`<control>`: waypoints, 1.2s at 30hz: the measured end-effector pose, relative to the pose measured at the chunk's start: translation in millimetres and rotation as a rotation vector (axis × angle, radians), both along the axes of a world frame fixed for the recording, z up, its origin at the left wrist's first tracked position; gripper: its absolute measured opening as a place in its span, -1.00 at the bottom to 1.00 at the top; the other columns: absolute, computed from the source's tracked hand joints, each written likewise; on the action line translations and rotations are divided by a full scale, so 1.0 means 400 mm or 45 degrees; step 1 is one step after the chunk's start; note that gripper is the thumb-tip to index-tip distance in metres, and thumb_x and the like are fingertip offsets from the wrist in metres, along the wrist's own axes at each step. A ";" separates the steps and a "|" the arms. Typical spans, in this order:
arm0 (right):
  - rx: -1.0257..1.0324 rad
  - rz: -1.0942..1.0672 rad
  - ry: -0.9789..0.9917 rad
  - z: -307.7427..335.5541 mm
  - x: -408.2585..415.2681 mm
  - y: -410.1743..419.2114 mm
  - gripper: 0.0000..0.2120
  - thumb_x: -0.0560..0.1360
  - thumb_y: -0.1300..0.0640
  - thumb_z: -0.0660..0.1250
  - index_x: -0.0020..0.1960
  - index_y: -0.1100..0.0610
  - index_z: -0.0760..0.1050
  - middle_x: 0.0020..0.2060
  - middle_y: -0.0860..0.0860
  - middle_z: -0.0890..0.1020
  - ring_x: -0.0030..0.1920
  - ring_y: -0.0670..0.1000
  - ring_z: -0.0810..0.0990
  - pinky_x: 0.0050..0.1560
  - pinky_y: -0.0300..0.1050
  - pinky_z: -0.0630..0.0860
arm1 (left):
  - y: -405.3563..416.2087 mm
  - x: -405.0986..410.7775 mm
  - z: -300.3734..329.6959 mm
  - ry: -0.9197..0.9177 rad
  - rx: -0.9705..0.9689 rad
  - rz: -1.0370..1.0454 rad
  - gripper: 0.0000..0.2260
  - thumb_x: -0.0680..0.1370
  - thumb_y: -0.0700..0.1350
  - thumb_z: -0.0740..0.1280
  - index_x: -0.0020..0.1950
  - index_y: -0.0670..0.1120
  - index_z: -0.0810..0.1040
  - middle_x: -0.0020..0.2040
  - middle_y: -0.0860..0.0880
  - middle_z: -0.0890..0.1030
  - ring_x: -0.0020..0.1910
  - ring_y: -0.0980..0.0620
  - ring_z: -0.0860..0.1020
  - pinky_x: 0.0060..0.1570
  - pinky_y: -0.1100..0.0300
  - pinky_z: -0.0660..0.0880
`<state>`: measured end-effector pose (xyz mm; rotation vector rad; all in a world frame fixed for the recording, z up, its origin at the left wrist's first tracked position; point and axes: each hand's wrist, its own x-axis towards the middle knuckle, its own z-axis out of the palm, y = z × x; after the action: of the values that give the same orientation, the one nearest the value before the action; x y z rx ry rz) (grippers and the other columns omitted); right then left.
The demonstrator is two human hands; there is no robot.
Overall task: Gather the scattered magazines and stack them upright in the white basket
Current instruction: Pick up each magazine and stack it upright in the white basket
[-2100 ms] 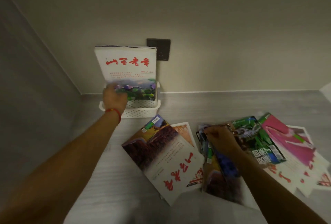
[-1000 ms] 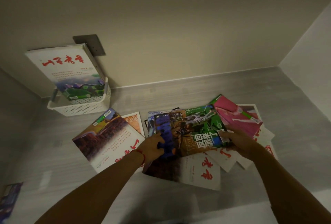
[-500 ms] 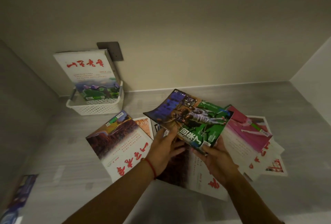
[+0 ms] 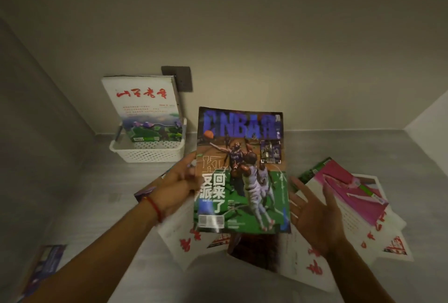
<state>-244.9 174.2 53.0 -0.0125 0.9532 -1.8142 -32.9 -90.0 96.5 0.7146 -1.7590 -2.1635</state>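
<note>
Your left hand [image 4: 179, 188] is gripping the NBA magazine [image 4: 242, 171] by its left edge, holding it upright above the pile [image 4: 339, 210]; your right hand [image 4: 312, 208] is hanging open beside it. One-handed, it could be flopping and catching the basket [image 4: 148, 155] rim.

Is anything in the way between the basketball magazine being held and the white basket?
Nothing visible. The left hand holds the basketball magazine up just right of the white basket. One white magazine already stands against the basket's back; the front is free.
</note>
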 end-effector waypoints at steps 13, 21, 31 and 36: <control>0.628 0.197 1.789 0.159 0.101 -0.513 -0.89 0.52 0.18 0.40 -0.11 0.03 0.69 -0.25 0.00 0.71 -0.27 -0.06 0.66 -0.15 -0.03 0.61 | -0.299 0.182 0.041 -0.092 -0.555 0.266 -0.56 0.58 -0.45 0.20 0.29 0.01 0.45 0.13 0.00 0.64 0.11 0.07 0.65 0.08 0.12 0.61; 0.591 0.085 2.001 0.295 0.165 -0.854 -0.78 0.53 0.07 0.34 -0.12 0.20 0.66 -0.27 0.10 0.73 -0.27 0.05 0.72 -0.16 0.04 0.67 | -0.613 0.229 0.108 -0.184 -1.080 0.665 -0.76 0.45 0.22 0.24 0.01 0.19 0.58 -0.21 -0.02 0.67 -0.33 0.30 0.60 -0.22 0.37 0.55; 0.720 0.164 1.964 0.243 0.119 -1.036 -0.62 0.56 -0.14 0.25 -0.14 0.14 0.63 -0.22 0.04 0.73 -0.16 0.06 0.71 0.03 0.13 0.62 | -0.774 0.184 0.007 -0.083 -0.523 0.735 -0.82 0.60 -0.24 0.30 -0.09 0.02 0.58 -0.19 -0.14 0.66 -0.19 -0.15 0.60 -0.11 -0.06 0.62; 0.671 0.195 1.980 0.242 0.147 -1.079 -0.63 0.60 -0.09 0.24 -0.08 0.18 0.65 -0.20 0.09 0.74 -0.15 0.06 0.72 0.02 0.07 0.63 | -0.859 0.204 -0.048 -0.142 -0.502 0.820 -0.91 0.48 0.01 0.36 -0.09 0.10 0.65 -0.12 -0.15 0.71 -0.12 -0.18 0.69 -0.02 -0.07 0.63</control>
<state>-186.2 -257.3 150.0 -1.2568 2.3432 -1.1075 48.5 -433.4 77.1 1.1138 -1.6299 -1.3342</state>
